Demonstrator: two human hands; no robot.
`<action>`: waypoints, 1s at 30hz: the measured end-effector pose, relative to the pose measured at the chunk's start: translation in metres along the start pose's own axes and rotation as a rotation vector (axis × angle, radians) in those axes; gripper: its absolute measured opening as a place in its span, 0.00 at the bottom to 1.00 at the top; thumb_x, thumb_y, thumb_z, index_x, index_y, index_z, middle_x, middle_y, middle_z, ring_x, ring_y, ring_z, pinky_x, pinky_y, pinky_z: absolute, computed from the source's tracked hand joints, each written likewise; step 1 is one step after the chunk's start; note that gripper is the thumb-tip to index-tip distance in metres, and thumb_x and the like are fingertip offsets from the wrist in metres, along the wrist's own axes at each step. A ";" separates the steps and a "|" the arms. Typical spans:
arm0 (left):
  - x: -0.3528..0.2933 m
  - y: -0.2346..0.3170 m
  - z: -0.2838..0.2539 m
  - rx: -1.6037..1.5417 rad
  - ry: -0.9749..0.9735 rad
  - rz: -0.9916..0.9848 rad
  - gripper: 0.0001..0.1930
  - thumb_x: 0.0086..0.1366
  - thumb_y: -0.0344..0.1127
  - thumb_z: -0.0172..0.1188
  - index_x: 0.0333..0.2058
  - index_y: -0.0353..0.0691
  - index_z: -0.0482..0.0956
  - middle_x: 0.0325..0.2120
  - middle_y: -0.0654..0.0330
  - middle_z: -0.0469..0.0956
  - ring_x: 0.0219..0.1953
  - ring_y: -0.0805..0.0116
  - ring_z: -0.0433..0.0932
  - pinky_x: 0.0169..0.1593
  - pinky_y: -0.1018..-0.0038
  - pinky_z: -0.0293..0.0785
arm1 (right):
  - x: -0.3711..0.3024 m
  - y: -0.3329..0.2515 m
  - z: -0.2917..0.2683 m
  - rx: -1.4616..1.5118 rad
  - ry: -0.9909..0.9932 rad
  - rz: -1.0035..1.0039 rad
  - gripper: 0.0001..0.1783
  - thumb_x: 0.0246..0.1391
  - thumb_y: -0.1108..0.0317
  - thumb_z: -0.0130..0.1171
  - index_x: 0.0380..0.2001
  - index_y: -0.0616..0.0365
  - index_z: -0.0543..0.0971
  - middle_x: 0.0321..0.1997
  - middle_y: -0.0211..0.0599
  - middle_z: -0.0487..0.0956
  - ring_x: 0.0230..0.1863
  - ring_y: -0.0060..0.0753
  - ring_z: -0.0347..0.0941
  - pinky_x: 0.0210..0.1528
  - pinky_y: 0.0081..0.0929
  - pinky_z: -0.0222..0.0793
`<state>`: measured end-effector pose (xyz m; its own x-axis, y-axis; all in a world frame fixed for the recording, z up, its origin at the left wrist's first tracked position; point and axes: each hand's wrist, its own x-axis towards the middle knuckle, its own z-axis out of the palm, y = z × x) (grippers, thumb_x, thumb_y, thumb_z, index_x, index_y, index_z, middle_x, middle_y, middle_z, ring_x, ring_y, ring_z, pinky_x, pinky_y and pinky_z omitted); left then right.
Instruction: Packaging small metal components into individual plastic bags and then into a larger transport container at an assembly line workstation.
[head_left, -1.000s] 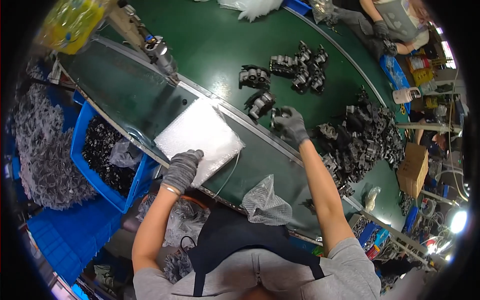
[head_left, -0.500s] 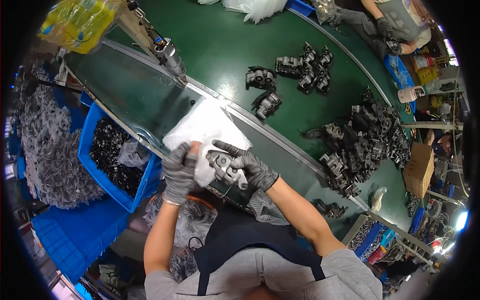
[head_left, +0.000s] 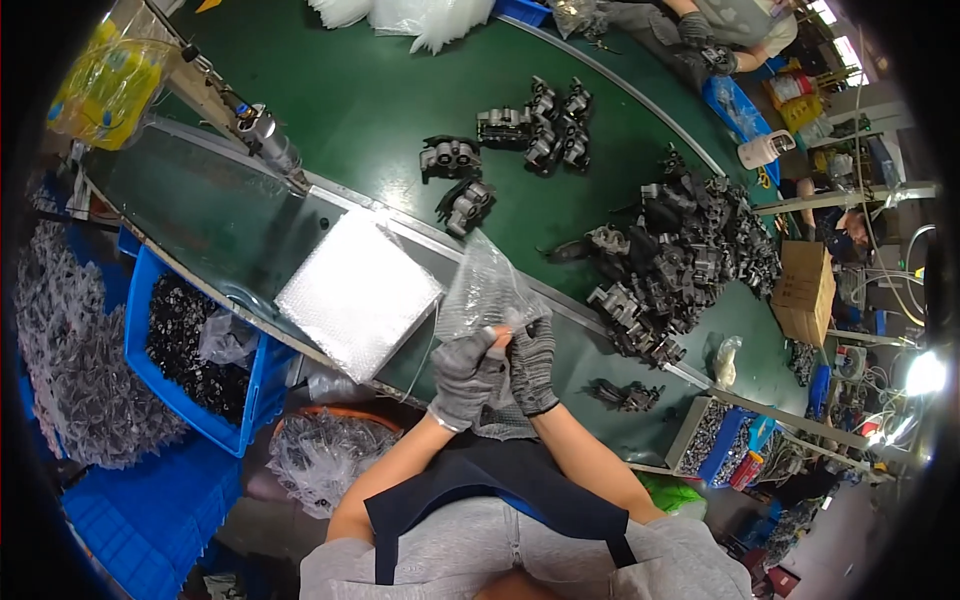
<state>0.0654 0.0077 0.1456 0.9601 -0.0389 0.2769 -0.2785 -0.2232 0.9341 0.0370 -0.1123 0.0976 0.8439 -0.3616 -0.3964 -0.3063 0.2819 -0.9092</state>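
A clear bubble-wrap bag (head_left: 487, 290) stands up from between my two gloved hands, over the near edge of the bench. My left hand (head_left: 468, 380) pinches its lower part, with a bare fingertip showing. Close against it, my right hand (head_left: 532, 365) is closed on the bag's right side. Whether anything is inside the bag, I cannot make out. Just left of my hands lies a flat stack of white bubble-wrap sheets or bags (head_left: 358, 290). The silver metal part held earlier is not visible now.
A pneumatic screwdriver (head_left: 268, 142) hangs at the upper left. Dark metal assemblies (head_left: 690, 250) are heaped on the green bench to the right, with several more (head_left: 540, 125) farther back. A blue bin (head_left: 140, 330) of small black parts stands left. A co-worker's gloved hands (head_left: 700, 40) are at far right.
The silver part has gone from view, and both hands have moved right off the white stack. They now hold a clear bubble-wrap bag. The whole view has shifted slightly.
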 end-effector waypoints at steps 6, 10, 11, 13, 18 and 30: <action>-0.019 -0.044 0.001 -0.001 -0.339 -0.094 0.08 0.61 0.37 0.62 0.34 0.38 0.82 0.26 0.51 0.81 0.25 0.57 0.80 0.29 0.70 0.74 | 0.008 -0.049 -0.058 -1.135 -0.456 0.126 0.22 0.57 0.66 0.58 0.54 0.59 0.70 0.43 0.39 0.80 0.41 0.23 0.76 0.43 0.22 0.73; -0.015 -0.033 -0.035 0.145 -0.740 -0.024 0.09 0.62 0.39 0.60 0.35 0.40 0.80 0.25 0.52 0.79 0.27 0.53 0.79 0.31 0.65 0.73 | 0.078 -0.101 -0.015 -1.206 -0.355 -0.321 0.34 0.46 0.68 0.67 0.58 0.55 0.68 0.51 0.45 0.76 0.53 0.36 0.72 0.55 0.31 0.68; -0.013 -0.032 -0.041 0.221 -0.887 0.045 0.10 0.62 0.40 0.58 0.36 0.40 0.80 0.25 0.53 0.79 0.27 0.51 0.78 0.32 0.63 0.73 | 0.109 -0.103 0.005 -1.295 -0.330 -0.719 0.38 0.42 0.69 0.69 0.59 0.54 0.68 0.54 0.46 0.74 0.58 0.42 0.70 0.60 0.35 0.65; -0.014 -0.035 -0.051 0.212 -0.829 0.067 0.09 0.62 0.39 0.58 0.36 0.41 0.79 0.24 0.53 0.78 0.27 0.51 0.78 0.32 0.62 0.72 | 0.169 -0.108 0.041 -1.353 -0.478 -0.964 0.42 0.37 0.72 0.69 0.61 0.51 0.67 0.58 0.46 0.71 0.62 0.49 0.64 0.66 0.40 0.57; -0.018 -0.039 -0.074 0.203 -0.676 0.051 0.08 0.61 0.39 0.59 0.34 0.42 0.78 0.23 0.53 0.76 0.28 0.52 0.77 0.32 0.61 0.72 | 0.275 -0.039 0.083 -1.738 -0.892 -1.025 0.31 0.45 0.55 0.60 0.55 0.51 0.73 0.49 0.46 0.76 0.54 0.49 0.69 0.60 0.43 0.60; 0.017 -0.076 -0.120 0.869 -0.243 0.126 0.24 0.55 0.37 0.62 0.50 0.37 0.73 0.29 0.50 0.75 0.31 0.51 0.75 0.41 0.62 0.74 | 0.201 -0.023 0.020 -1.591 -0.329 -0.606 0.44 0.35 0.46 0.67 0.58 0.50 0.69 0.47 0.42 0.78 0.45 0.49 0.75 0.51 0.50 0.65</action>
<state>0.0996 0.1411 0.1065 0.9301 -0.2951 0.2189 -0.3593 -0.8549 0.3742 0.2220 -0.1736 0.0413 0.9790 0.1625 -0.1234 0.1339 -0.9680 -0.2124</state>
